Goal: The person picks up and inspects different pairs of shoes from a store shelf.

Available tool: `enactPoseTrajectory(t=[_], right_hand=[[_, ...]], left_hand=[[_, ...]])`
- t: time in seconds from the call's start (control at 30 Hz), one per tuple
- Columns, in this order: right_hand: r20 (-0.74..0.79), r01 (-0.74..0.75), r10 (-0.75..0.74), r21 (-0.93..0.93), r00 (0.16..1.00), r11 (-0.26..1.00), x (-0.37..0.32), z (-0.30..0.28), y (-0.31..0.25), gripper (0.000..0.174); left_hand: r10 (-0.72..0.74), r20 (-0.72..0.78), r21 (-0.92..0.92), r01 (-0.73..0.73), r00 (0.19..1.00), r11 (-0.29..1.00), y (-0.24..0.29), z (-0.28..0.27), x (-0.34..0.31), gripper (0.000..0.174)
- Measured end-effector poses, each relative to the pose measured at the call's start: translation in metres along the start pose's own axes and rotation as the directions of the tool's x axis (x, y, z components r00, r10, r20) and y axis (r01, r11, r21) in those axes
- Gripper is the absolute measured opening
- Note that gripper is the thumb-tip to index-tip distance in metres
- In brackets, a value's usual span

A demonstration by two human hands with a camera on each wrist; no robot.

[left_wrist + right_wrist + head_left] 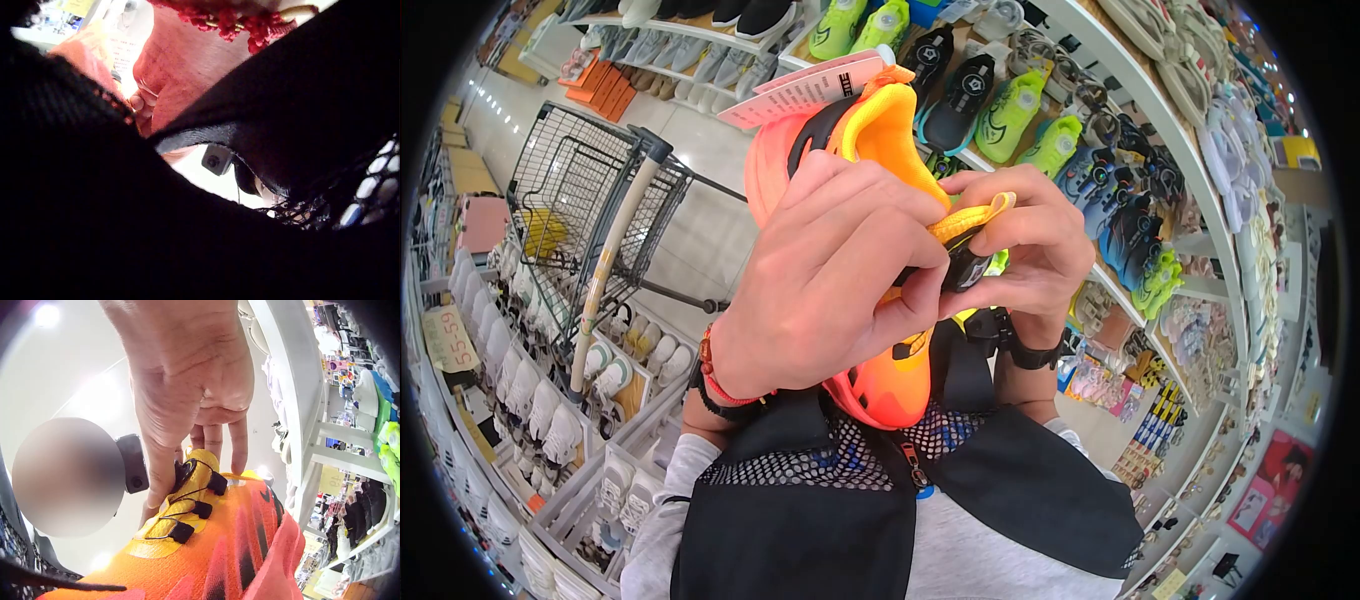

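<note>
An orange and pink sneaker (890, 385) with a yellow lining is held up in front of the chest, toe toward the body. My left hand (830, 270) grips it by the side of its opening, fingers curled. The fingers of my right hand (1030, 240) pinch the yellow tongue (203, 467) near a black dial (966, 268). Thin black laces run from the dial through black loops (201, 509) in the right wrist view. A pink paper tag (810, 85) hangs at the heel. Dark cloth covers most of the left wrist view.
A black wire shopping cart (565, 180) stands at the left. Shelves of shoes flank both sides, with lime green sneakers (1010, 115) at the right and white shoes (545, 405) at the lower left. Orange boxes (605, 90) are stacked farther back.
</note>
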State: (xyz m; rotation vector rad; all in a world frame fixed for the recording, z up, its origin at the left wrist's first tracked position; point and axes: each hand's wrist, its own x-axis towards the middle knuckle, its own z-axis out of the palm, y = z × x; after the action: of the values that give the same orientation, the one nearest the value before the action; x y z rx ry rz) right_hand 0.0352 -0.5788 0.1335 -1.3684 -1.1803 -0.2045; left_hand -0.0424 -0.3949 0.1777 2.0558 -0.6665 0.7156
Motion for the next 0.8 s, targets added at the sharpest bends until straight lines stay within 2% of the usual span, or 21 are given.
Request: enactPoseTrajectory(t=[0.57, 0.63, 0.8], right_hand=[[0.014, -0.027, 0.027, -0.022, 1.000, 0.999, 0.001, -0.002, -0.007, 0.046], [0.045, -0.066, 0.070, -0.078, 0.997, 0.995, 0.003, -0.003, -0.012, 0.044], [0.090, -0.058, 0.068, -0.118, 0.994, 0.991, 0.008, -0.005, -0.013, 0.044]], left_hand=[[0.016, -0.003, -0.018, -0.016, 1.000, 1.000, -0.002, 0.001, -0.001, 0.025], [-0.006, -0.008, -0.043, 0.005, 1.000, 0.999, -0.002, 0.003, -0.003, 0.026], [-0.006, 0.000, -0.031, 0.006, 1.000, 0.999, -0.001, 0.003, -0.004, 0.027]])
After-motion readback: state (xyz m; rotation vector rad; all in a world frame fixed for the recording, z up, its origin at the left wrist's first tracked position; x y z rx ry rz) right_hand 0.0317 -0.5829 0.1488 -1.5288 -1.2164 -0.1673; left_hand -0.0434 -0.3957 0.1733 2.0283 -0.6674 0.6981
